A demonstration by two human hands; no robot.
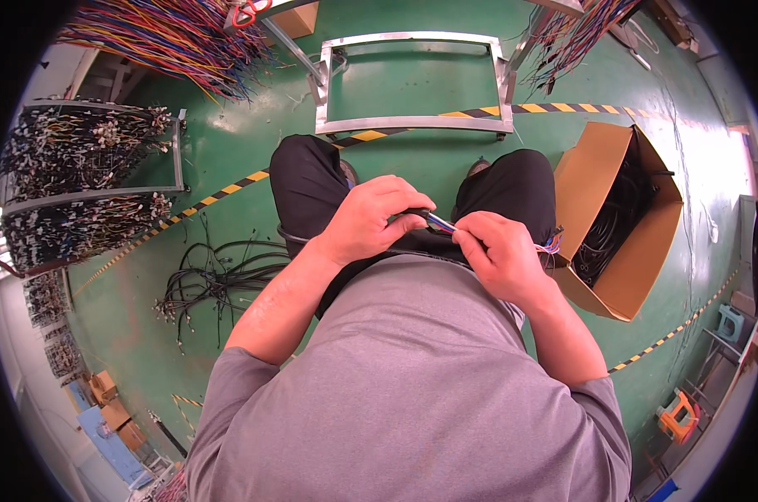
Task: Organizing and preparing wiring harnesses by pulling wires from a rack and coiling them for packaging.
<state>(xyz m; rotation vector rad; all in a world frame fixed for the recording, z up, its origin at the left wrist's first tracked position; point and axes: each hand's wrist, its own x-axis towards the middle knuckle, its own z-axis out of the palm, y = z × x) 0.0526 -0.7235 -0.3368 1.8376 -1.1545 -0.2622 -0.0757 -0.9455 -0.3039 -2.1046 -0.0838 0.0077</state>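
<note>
Above my lap my left hand (377,219) is closed, thumb against fingers, on the black sleeve end of a wire bundle. Bare coloured wires (439,222) in blue, white and other colours come out of that sleeve. My right hand (498,251) pinches those wires a short way along. Their loose pink, blue and orange ends (551,243) stick out past my right hand, beside my right thigh. Part of the bundle is hidden behind my fingers. A black cable runs over my left thigh toward the floor.
Black cables (220,272) lie on the green floor at left. An open cardboard box (609,276) of black cables stands at right. Ahead is a metal frame (408,125) on casters; coloured wires (178,46) hang beside it. Racks of cables (90,197) stand far left.
</note>
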